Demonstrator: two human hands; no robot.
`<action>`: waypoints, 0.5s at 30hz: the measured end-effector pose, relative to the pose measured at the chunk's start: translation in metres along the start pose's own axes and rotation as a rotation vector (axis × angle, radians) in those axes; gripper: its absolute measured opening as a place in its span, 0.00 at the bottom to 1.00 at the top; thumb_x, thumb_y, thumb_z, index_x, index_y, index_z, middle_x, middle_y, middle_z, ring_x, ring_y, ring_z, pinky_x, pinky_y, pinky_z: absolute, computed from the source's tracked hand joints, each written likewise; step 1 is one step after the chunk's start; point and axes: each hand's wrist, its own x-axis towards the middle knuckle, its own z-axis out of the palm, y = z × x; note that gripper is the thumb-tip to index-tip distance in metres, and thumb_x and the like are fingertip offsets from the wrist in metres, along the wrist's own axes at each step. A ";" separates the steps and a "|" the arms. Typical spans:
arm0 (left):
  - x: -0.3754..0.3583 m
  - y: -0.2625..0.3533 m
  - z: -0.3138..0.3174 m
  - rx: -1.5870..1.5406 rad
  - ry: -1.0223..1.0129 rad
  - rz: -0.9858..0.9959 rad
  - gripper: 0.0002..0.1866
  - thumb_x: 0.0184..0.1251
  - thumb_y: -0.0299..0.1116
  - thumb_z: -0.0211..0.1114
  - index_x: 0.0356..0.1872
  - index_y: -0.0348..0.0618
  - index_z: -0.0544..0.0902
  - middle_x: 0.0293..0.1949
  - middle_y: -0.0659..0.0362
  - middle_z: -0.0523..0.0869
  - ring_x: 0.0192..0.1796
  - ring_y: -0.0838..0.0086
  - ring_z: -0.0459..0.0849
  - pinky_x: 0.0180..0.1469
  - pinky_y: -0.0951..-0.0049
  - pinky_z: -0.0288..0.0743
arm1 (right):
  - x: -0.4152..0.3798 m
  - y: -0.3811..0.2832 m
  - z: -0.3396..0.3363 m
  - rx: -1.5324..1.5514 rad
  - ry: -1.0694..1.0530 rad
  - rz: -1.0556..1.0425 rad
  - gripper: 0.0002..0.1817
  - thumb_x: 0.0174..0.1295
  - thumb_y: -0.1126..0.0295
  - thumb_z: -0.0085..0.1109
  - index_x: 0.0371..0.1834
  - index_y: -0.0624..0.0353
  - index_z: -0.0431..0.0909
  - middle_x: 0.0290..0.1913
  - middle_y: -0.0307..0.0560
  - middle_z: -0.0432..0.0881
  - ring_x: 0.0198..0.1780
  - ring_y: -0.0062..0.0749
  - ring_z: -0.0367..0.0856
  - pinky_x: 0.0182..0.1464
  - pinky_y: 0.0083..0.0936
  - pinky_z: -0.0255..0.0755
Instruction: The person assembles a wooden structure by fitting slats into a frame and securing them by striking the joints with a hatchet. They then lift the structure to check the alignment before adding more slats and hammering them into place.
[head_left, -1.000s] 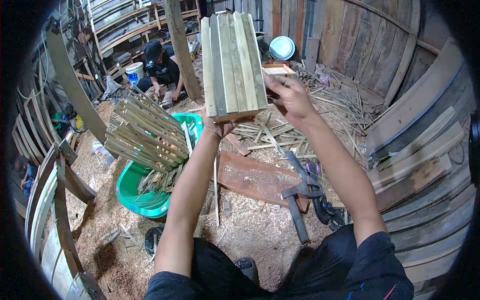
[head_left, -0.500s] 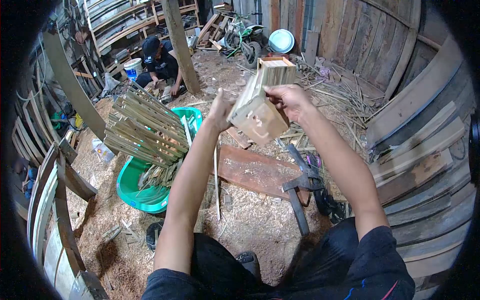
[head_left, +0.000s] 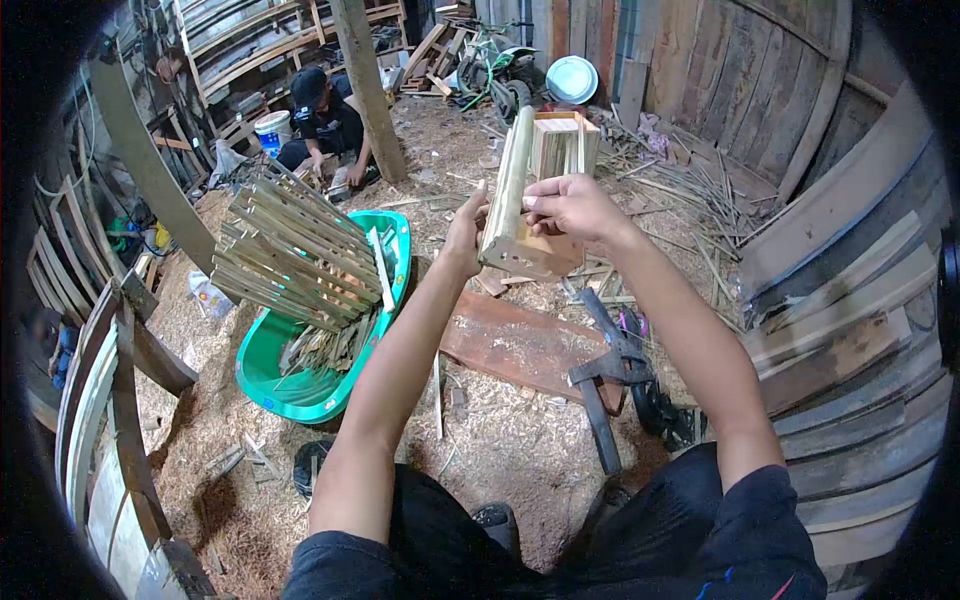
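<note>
A slatted wooden frame (head_left: 532, 256) with a solid end panel is held up in front of me, its far end tilted upward. My left hand (head_left: 466, 232) grips its left side, the fingertips partly hidden behind it. My right hand (head_left: 575, 212) is closed at the frame's upper face, thumb and fingers pressed together at the slats. Below the frame lies a reddish-brown board (head_left: 515, 345) dusted with shavings. A green tub (head_left: 290, 398) to the left holds a large stack of thin wooden slats (head_left: 295, 255).
A dark metal clamp-like tool (head_left: 612, 370) rests over the board's right end. Behind the tub, another person (head_left: 330, 125) crouches beside a wooden post (head_left: 366, 90). Planks (head_left: 850, 340) line the right side, and a motorbike (head_left: 495, 75) stands at the back.
The frame has turned so that its slatted side stands more upright and its end panel faces lower. My right hand has shifted slightly left and down along it.
</note>
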 end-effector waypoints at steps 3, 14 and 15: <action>0.002 -0.005 0.008 -0.034 -0.018 0.182 0.34 0.71 0.62 0.51 0.56 0.36 0.77 0.44 0.49 0.86 0.43 0.63 0.87 0.47 0.58 0.83 | -0.005 -0.014 0.013 -0.096 0.021 -0.146 0.11 0.67 0.74 0.60 0.49 0.70 0.80 0.37 0.47 0.85 0.33 0.23 0.83 0.36 0.18 0.79; 0.005 0.007 0.008 -0.120 0.021 0.336 0.24 0.72 0.60 0.55 0.46 0.48 0.79 0.31 0.63 0.78 0.34 0.70 0.83 0.39 0.61 0.84 | -0.004 -0.010 -0.009 -0.286 0.461 -0.147 0.41 0.60 0.46 0.66 0.63 0.72 0.67 0.56 0.62 0.76 0.62 0.41 0.74 0.66 0.35 0.65; 0.003 0.008 0.009 -0.097 0.022 0.358 0.24 0.72 0.59 0.55 0.46 0.48 0.79 0.30 0.63 0.78 0.35 0.71 0.83 0.39 0.62 0.84 | -0.008 -0.010 -0.008 -0.249 0.411 0.015 0.39 0.62 0.46 0.64 0.64 0.70 0.69 0.57 0.61 0.76 0.62 0.39 0.73 0.67 0.35 0.63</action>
